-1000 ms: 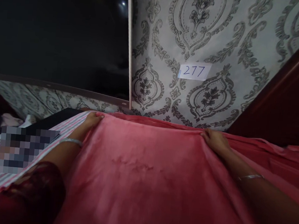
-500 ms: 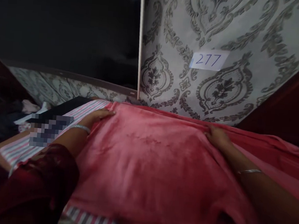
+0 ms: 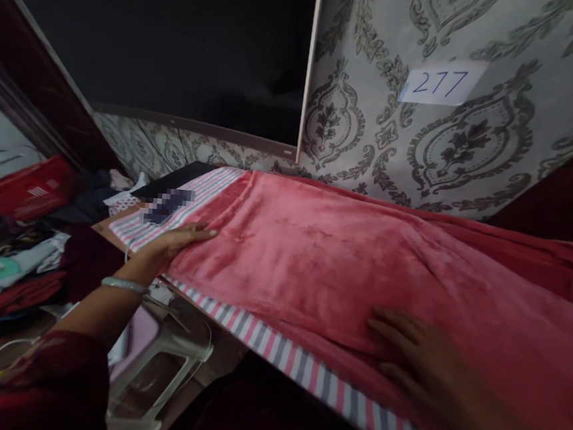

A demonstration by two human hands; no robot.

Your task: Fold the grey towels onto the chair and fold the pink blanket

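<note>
A plush red blanket [image 3: 314, 244] lies spread over a striped cloth [image 3: 256, 329] on the table, its surface wrinkled in places. At the blanket's left edge, my left hand [image 3: 184, 238] rests with its fingers stretched out toward the right. My right hand [image 3: 419, 354] lies flat near the blanket's front edge, slightly blurred, fingers apart. A dark, pixelated object [image 3: 167, 206] sits on the striped cloth beyond my left hand.
A black flat item [image 3: 177, 177] is at the table's far left end. A white plastic stool [image 3: 173, 359] stands below the front edge. Piled clothes [image 3: 21, 265] and a red basket [image 3: 28, 189] are at left. A large dark screen [image 3: 181, 45] hangs on the patterned wall.
My view has turned left. Both hands have come from the blanket's far edge toward its near side. The blanket's front edge now lies flatter, with more striped cloth showing.
</note>
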